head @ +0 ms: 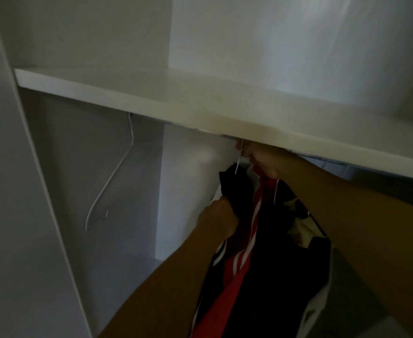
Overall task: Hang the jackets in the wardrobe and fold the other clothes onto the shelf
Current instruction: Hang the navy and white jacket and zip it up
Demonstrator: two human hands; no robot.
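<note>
A black jacket point(268, 272) with red panels and white stripes hangs on a white hanger inside the wardrobe, just under the white shelf point(200, 103). My right hand point(261, 159) pinches the hanger's hook point(239, 159) right below the shelf's front edge; the rail is hidden behind the shelf. My left hand point(218, 219) grips the jacket's black shoulder fabric on its left side. A second garment with a cream part point(300, 230) hangs behind the jacket on the right.
An empty white hanger point(107, 191) hangs from under the shelf at the left. The wardrobe's left side panel point(17, 215) stands close by. The shelf's top is bare, with white walls point(273, 45) behind it.
</note>
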